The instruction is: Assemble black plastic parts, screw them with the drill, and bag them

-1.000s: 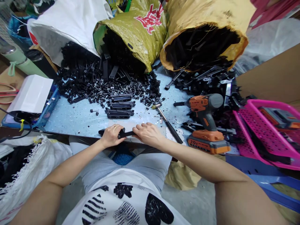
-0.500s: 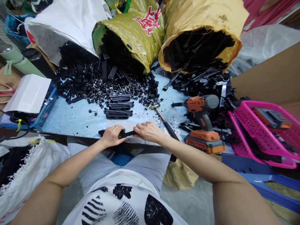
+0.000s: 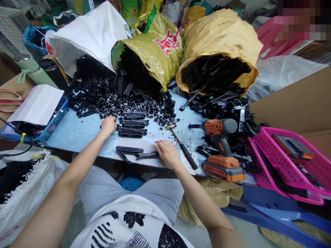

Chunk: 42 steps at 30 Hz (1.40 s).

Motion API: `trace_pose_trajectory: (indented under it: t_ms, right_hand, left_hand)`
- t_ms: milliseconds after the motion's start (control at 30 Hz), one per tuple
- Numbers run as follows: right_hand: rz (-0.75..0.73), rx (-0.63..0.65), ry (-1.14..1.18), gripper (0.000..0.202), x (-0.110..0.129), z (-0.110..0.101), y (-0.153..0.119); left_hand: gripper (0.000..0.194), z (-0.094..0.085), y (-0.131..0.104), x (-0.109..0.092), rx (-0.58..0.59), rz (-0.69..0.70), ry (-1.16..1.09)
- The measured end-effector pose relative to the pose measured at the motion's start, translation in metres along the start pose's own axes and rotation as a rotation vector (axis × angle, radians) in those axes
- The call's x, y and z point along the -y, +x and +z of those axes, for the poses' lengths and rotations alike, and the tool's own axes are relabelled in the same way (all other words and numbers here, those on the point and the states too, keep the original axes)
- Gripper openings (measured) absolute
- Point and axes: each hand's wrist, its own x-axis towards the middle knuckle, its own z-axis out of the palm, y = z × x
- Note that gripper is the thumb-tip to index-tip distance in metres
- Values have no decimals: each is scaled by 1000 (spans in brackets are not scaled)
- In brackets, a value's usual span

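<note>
A black folding plastic piece (image 3: 129, 149) with jointed arms lies unfolded at the table's front edge. My right hand (image 3: 167, 153) is at its right end, fingers curled over the arm's tip; the thumb is mostly hidden. Farther up and to the left, my left hand (image 3: 108, 125) has its fingers drawn together at the near edge of the small pins and black parts (image 3: 124, 103). Whatever it pinches is too small to make out. Just right of it lies a stack of similar folded black pieces (image 3: 132, 131).
A hammer (image 3: 183, 147) and an orange cordless drill (image 3: 219, 148) are to the right, beside pink baskets (image 3: 287, 162). White (image 3: 88, 34), olive (image 3: 155, 51) and yellow (image 3: 219, 41) sacks spill black parts at the back. A blue basket (image 3: 55, 115) stands left.
My left hand has let go of the black folding piece and moved up and left to the small parts. The piece now lies unfolded on the table. The view has tilted up slightly.
</note>
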Motion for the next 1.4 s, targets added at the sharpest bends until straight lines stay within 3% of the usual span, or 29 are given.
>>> trace_pose_trajectory:
  t_ms: [133, 200, 267, 367, 467, 600, 700, 800, 867, 1033, 1133, 1233, 1300, 1400]
  right_hand:
    - [384, -92, -34, 38, -22, 2, 50]
    - [472, -67, -23, 35, -32, 7, 74]
    - [487, -34, 25, 30, -40, 14, 89]
    - [460, -60, 204, 24, -46, 21, 89]
    - [420, -195, 494, 21, -40, 21, 67]
    - [331, -402, 785, 28, 0, 10, 27]
    - [254, -410, 848, 27, 39, 5, 10]
    - [129, -366, 796, 26, 61, 6, 5]
    - [63, -359, 710, 26, 66, 7, 4]
    - [-85, -264, 477, 29, 64, 11, 0]
    - [-171, -180, 374, 30, 59, 18, -6]
    - [-227, -138, 349, 31, 50, 25, -11]
    - [-296, -87, 302, 38, 41, 25, -13]
    - [-318, -26, 114, 55, 26, 22, -10]
  left_hand:
    - [26, 1, -16, 1, -103, 2, -3]
    - [28, -8, -38, -3, -205, 9, -59]
    - [30, -20, -66, -6, -229, 76, -143]
    - [30, -31, -105, -8, -84, 234, -236]
    - [30, -33, -132, -8, 41, 293, -202]
    - [31, -36, -141, -12, 79, 318, -93]
    - [29, -40, -136, -21, 99, 392, 31]
    - [30, -37, -132, -29, 119, 460, 119]
    - [27, -29, -133, -30, 69, 439, 93]
    - [28, 2, -149, -11, -223, 434, -63]
    - [29, 11, -158, 2, -268, 455, -28]
    - [30, 13, -161, 2, -310, 476, 11]
    - [34, 15, -157, -7, -270, 616, 19]
    - [42, 17, -142, -31, -100, 814, 51]
